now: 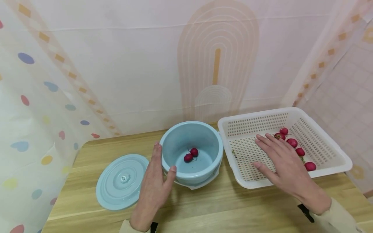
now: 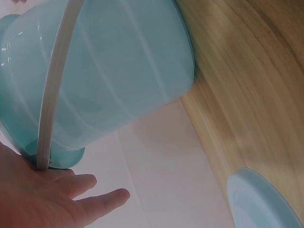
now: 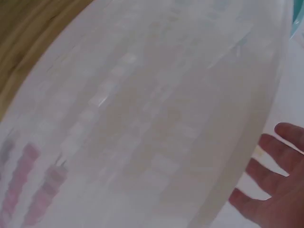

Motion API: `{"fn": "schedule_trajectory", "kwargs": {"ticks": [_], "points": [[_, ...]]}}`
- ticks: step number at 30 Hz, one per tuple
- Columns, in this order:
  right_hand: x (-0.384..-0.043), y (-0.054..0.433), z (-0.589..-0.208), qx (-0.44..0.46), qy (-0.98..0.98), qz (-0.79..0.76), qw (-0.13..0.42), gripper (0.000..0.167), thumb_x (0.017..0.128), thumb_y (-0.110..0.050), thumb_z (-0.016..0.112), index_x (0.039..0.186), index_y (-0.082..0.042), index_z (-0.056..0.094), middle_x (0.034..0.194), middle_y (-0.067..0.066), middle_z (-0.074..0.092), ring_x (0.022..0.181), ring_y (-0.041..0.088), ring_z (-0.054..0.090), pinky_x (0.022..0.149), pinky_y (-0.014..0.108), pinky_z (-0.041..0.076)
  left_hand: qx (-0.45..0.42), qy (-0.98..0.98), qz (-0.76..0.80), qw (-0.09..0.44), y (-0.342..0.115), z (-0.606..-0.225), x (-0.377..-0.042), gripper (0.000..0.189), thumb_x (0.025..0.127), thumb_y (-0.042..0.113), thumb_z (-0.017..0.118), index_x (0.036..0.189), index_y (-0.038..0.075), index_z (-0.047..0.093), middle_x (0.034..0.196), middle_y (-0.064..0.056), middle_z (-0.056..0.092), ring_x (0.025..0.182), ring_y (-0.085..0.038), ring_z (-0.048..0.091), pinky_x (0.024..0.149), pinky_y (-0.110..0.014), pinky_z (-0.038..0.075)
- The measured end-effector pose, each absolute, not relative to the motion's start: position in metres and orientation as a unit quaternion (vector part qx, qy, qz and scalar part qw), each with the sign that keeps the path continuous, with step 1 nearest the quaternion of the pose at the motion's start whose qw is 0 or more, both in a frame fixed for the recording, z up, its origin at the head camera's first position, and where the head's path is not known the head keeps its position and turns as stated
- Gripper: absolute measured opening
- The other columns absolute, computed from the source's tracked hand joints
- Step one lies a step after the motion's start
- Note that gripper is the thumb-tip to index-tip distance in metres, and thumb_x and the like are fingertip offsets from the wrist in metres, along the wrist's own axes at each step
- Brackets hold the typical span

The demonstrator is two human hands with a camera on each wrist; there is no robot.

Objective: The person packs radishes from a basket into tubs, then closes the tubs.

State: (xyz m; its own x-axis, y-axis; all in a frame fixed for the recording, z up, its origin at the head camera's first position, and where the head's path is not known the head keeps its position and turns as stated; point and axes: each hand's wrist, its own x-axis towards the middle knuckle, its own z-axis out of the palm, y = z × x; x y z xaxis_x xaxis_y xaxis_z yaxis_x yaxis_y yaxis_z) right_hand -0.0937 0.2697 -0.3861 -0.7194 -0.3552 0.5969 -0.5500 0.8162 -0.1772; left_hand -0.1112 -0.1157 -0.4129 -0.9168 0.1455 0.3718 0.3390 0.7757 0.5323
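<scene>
A light blue bucket (image 1: 190, 142) stands at the middle of the table with two red radishes (image 1: 191, 155) on its floor. My left hand (image 1: 155, 183) is at the bucket's left rim, fingers extended along its outside and thumb near the front edge. In the left wrist view, the fingers lie beside the rim and the bucket's pale handle (image 2: 54, 80). My right hand (image 1: 284, 166) hovers over the front of a white perforated basket (image 1: 252, 124), fingers spread and holding nothing. Several radishes (image 1: 292, 142) lie along the basket's right side, partly hidden by that hand.
A round blue lid (image 1: 122, 181) with a small central knob lies left of the bucket. Bits of green leaf (image 1: 234, 153) are at the basket's left. The wooden table (image 1: 215, 213) backs onto a patterned curtain (image 1: 140, 81), which also hangs along both sides.
</scene>
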Motion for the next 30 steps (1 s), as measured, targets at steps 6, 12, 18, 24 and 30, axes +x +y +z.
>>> {"fn": "schedule_trajectory", "kwargs": {"ticks": [6,12,18,24,30], "points": [[-0.098,0.300,-0.392,0.241,-0.914,0.157,0.288,0.069,0.103,-0.060,0.051,0.138,-0.001,0.063,0.142,0.017,0.062,0.133,0.042,0.052,0.124,0.043,0.025,-0.131,-0.930,-0.303,0.159,-0.116,-0.413,-0.111,0.077,0.105,0.035,0.052,0.165,0.003,0.017,0.173,-0.010,0.014,0.154,-0.036,0.027,0.119,-0.059,0.032],[-0.100,0.325,-0.395,0.238,-0.919,0.145,0.279,0.060,0.098,-0.050,0.065,0.135,-0.002,0.065,0.136,0.018,0.065,0.127,0.043,0.055,0.120,0.044,0.031,-0.130,-0.932,-0.300,0.157,-0.116,-0.413,-0.111,0.078,0.105,0.036,0.052,0.165,0.004,0.016,0.173,-0.012,0.015,0.155,-0.036,0.025,0.119,-0.058,0.031],[-0.100,0.345,-0.393,0.226,-0.939,0.118,0.231,0.055,0.093,-0.040,0.074,0.133,-0.003,0.066,0.132,0.020,0.067,0.124,0.043,0.057,0.102,0.059,0.040,-0.129,-0.931,-0.302,0.156,-0.116,-0.412,-0.111,0.078,0.105,0.035,0.053,0.165,0.003,0.016,0.173,-0.012,0.015,0.155,-0.036,0.026,0.119,-0.059,0.031],[-0.104,0.361,-0.391,0.227,-0.947,0.113,0.194,0.053,0.088,-0.037,0.079,0.128,-0.004,0.070,0.128,0.021,0.068,0.120,0.042,0.060,0.096,0.062,0.043,-0.133,-0.929,-0.307,0.161,-0.116,-0.413,-0.112,0.077,0.105,0.036,0.053,0.165,0.003,0.018,0.172,-0.013,0.016,0.154,-0.037,0.028,0.118,-0.060,0.032],[-0.107,0.373,-0.390,0.228,-0.951,0.133,0.160,0.048,0.088,-0.032,0.080,0.129,-0.008,0.070,0.127,0.018,0.070,0.119,0.043,0.062,0.094,0.063,0.044,-0.134,-0.928,-0.309,0.159,-0.116,-0.412,-0.111,0.077,0.105,0.037,0.052,0.165,0.002,0.017,0.173,-0.011,0.014,0.154,-0.037,0.026,0.118,-0.060,0.032]]}}
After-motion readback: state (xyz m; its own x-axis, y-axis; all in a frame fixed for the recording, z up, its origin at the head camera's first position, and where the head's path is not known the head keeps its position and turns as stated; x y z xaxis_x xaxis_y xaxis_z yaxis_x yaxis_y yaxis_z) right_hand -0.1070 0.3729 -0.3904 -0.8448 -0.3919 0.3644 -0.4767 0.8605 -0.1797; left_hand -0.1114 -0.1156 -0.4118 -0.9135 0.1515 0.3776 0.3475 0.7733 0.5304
